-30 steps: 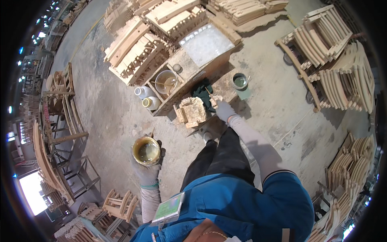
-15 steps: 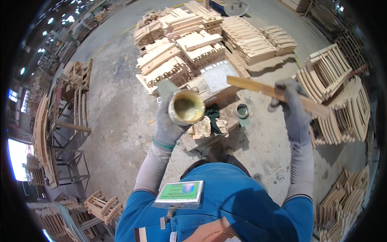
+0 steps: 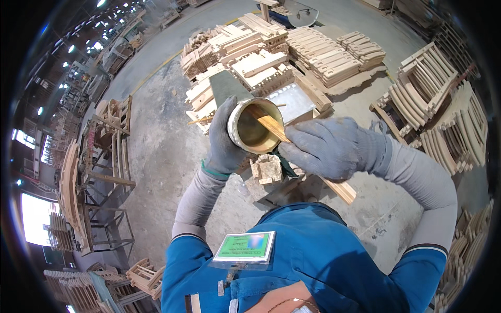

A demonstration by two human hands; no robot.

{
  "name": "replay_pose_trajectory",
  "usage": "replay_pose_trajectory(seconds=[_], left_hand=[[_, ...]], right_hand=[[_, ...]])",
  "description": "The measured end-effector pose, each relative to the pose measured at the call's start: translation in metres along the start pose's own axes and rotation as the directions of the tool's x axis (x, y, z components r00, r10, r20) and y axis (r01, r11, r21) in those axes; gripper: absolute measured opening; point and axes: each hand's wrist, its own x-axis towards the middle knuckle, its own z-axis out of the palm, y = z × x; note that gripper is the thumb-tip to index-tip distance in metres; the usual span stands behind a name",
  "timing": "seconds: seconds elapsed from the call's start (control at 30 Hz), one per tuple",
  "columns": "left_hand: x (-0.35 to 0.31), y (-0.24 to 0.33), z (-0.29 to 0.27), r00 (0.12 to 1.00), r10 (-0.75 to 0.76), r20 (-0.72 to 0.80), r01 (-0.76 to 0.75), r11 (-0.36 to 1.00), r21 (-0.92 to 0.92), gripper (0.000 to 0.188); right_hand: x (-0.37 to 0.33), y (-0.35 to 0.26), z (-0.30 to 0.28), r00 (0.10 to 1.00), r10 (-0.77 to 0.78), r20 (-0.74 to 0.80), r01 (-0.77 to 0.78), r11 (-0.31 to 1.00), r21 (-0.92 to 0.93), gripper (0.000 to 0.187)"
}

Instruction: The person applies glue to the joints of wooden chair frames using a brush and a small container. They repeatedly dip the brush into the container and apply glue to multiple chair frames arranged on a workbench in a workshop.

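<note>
My left hand, in a grey glove, is wrapped round a round pot and tilts its mouth toward me. Some yellowish liquid shows inside it. My right hand, gloved too, grips a flat wooden stick. One end of the stick reaches into the pot's mouth, and the other sticks out below my hand toward my body. Just under the pot lie a pale, lumpy block-like piece and a dark green cloth, partly hidden by my right hand.
Stacks of pale wooden parts fill the floor ahead. A grey sheet lies in front of them. Curved slatted wooden frames stand on the right. Along the left is a metal rack with curved wooden pieces.
My right hand has swung left with the wooden stick, from out at the right to the pot, and its end is now inside. The pot has shifted slightly right and up.
</note>
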Motion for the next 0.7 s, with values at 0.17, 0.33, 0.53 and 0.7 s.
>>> replay_pose_trajectory(seconds=[0.17, 0.33, 0.53, 0.7], left_hand=[[-0.016, 0.003, 0.011, 0.929, 0.195, -0.314, -0.062, 0.920, 0.387, 0.055], [-0.032, 0.003, 0.022, 0.896, 0.153, -0.418, -0.058, 0.971, 0.230, 0.081], [-0.028, 0.020, 0.029, 0.943, 0.217, -0.252, -0.092, 0.899, 0.429, 0.061], [-0.005, 0.045, 0.023, 0.953, -0.277, 0.121, 0.299, 0.811, -0.503, 0.044]], right_hand=[[-0.002, -0.014, 0.009, 0.926, 0.296, -0.235, -0.227, 0.933, 0.279, 0.031], [-0.002, -0.050, 0.021, 0.515, 0.846, 0.134, -0.466, 0.146, 0.873, 0.018], [0.012, -0.029, 0.003, 0.400, 0.905, 0.147, -0.091, -0.120, 0.989, 0.013], [0.013, -0.021, -0.014, 0.865, 0.454, -0.214, -0.302, 0.811, 0.501, 0.015]])
